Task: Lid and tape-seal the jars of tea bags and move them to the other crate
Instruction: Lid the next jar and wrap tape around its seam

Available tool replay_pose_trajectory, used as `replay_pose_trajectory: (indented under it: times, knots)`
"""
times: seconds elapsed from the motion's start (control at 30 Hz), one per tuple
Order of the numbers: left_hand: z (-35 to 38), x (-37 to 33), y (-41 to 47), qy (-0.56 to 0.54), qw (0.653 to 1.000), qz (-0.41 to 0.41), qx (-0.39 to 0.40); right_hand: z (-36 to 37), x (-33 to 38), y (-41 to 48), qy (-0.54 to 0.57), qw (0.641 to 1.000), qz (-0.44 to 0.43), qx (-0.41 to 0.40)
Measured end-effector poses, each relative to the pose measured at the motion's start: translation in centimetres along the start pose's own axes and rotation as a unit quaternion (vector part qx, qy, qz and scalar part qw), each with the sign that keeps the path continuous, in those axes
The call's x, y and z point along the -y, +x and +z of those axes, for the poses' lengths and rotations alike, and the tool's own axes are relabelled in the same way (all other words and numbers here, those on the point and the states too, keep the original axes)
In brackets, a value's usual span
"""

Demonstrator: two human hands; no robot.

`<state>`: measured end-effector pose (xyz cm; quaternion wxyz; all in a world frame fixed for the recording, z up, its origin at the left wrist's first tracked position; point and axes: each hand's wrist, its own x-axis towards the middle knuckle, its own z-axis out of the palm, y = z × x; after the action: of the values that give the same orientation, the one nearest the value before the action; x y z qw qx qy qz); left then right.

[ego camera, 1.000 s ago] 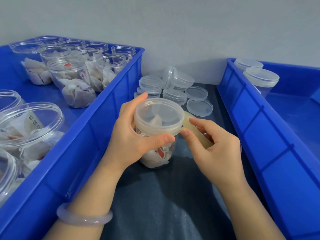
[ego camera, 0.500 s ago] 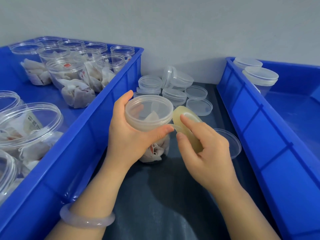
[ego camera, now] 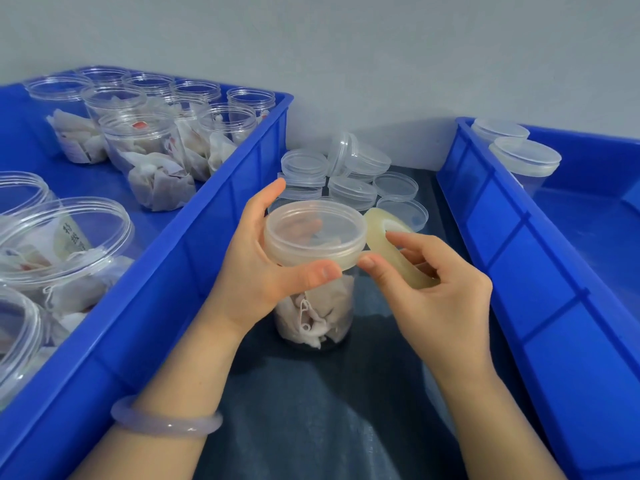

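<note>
A clear jar of tea bags stands on the dark cloth between two blue crates, with a translucent lid on it. My left hand grips the jar around the lid, thumb on the near rim. My right hand holds a roll of clear tape against the lid's right side, thumb pressing at the rim. The left crate holds several open jars of tea bags. Two lidded jars stand in the far corner of the right crate.
A pile of loose translucent lids lies on the cloth behind the jar, by the grey wall. Each crate's wall rises close beside my hands. A pale bangle is on my left wrist.
The jar has shifted slightly right and stands upright again after tilting left. My right hand raised the tape roll and brought it back against the lid's rim.
</note>
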<state>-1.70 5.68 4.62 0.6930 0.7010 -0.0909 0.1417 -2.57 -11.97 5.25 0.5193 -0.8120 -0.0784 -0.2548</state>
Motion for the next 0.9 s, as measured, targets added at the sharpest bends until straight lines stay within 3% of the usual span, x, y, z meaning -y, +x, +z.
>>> replay_pose_trajectory:
  times: [0.1,0.2,0.57,0.7,0.9]
  knots:
    - [0.2,-0.2,-0.1,0.009,1.000,0.008,0.002,-0.3,-0.4,0.6,0.037,0.995,0.057,0.070]
    - [0.5,-0.1,-0.1,0.019,1.000,0.019,0.016,-0.6,-0.7,0.9,0.066,0.989,0.051,0.121]
    - [0.5,0.6,0.1,0.037,0.998,0.018,-0.051,0.0,-0.6,-0.4,-0.025,0.993,-0.060,0.098]
    - [0.8,0.4,0.1,0.098,0.992,0.015,-0.082,0.2,-0.4,-0.6,-0.079,0.982,-0.104,0.140]
    - [1.1,0.3,0.1,0.096,0.988,0.022,-0.117,-0.3,-0.8,-0.1,-0.072,0.977,-0.077,0.187]
